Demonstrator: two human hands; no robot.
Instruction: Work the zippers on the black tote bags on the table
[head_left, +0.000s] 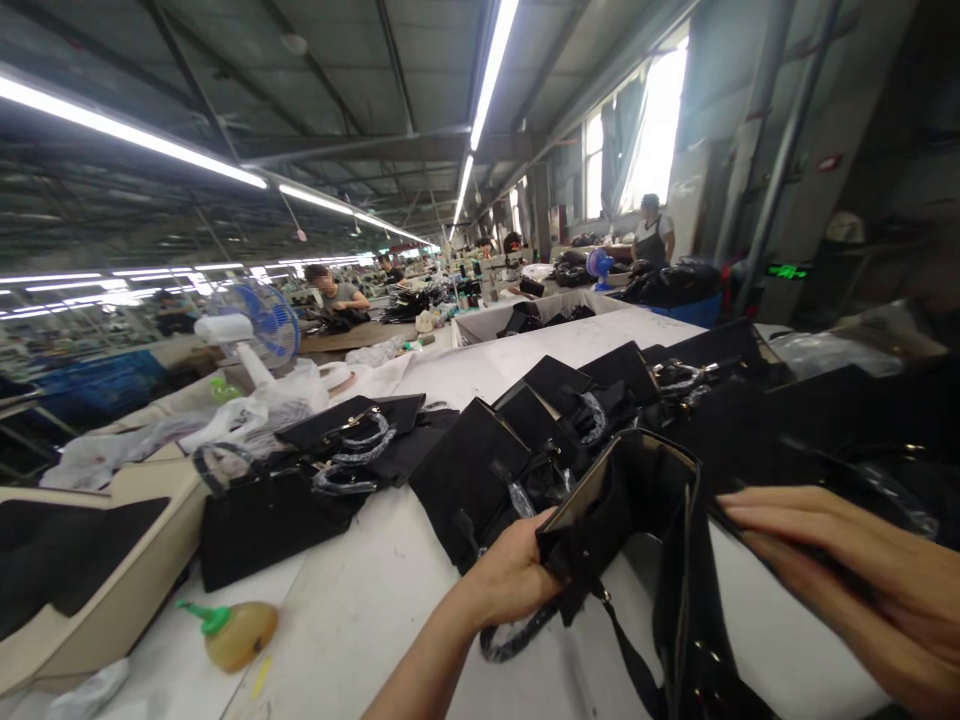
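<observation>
One left grip (514, 572), lower centre, is pinching a black, open-topped fabric handbag (686, 590), probably light and pliable, by its rim, the right grip's (851, 555) closure unclear.

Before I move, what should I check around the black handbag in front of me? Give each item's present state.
1. Left grip closed on the black handbag: ok, on its edge.
2. Right grip touching the handbag: cannot tell; its fingertips are beside it.
3. Handbag's mouth open: ok.
4. Handle below the left grip wrapped: ok, clear plastic.
5. Amber green-nozzled bottle apart from the handbag: ok.
6. Handbag's interior empty: cannot tell.
</observation>
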